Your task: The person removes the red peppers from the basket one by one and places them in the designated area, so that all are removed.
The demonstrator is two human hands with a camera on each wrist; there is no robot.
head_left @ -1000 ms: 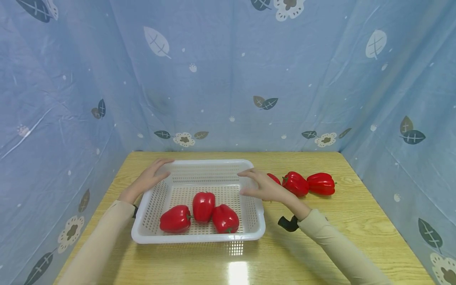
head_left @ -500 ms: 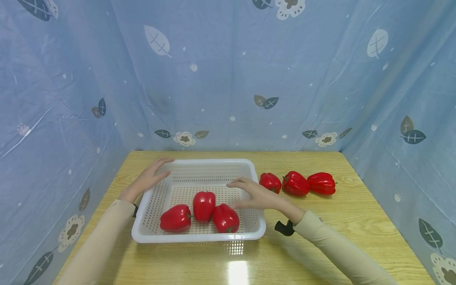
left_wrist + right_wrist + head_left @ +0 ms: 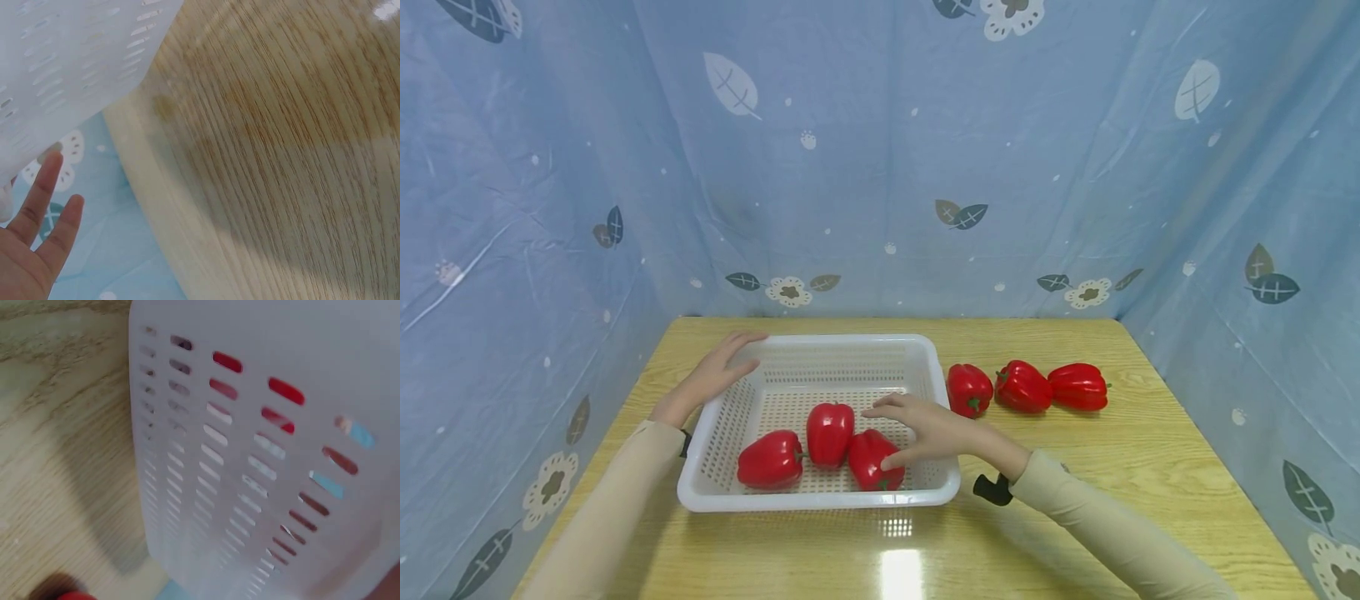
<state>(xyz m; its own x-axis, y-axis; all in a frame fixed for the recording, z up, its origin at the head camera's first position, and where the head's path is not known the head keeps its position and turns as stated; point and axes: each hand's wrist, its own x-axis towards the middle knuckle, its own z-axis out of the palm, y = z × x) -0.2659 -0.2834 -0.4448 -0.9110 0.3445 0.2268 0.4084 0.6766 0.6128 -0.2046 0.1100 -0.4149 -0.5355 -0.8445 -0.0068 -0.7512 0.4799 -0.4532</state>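
A white perforated plastic basket (image 3: 805, 502) holds three red bell peppers: one at left (image 3: 769, 461), one in the middle (image 3: 830, 435) and one at right (image 3: 865, 458). My left hand (image 3: 709, 372) rests at the basket's back left rim, thumb over the inside. In the left wrist view two straight fingers (image 3: 47, 181) extend beside the basket wall. Inside the basket's right part, my right hand (image 3: 936, 427) hovers with fingers spread, its thumb overlapping the right pepper; whether it touches cannot be told. The right wrist view shows mostly the slotted basket wall (image 3: 206, 325).
Three more red bell peppers stand in a row right of the basket: a near one (image 3: 969, 389), a middle one (image 3: 1023, 387) and a far one (image 3: 1077, 387). They lie on a wood-grain table (image 3: 1120, 467). A blue patterned curtain (image 3: 850, 167) surrounds its back and sides.
My right hand has moved left and toward me, from the basket's right rim to over the right pepper. The pepper it partly hid outside now shows fully. The left hand stays put.
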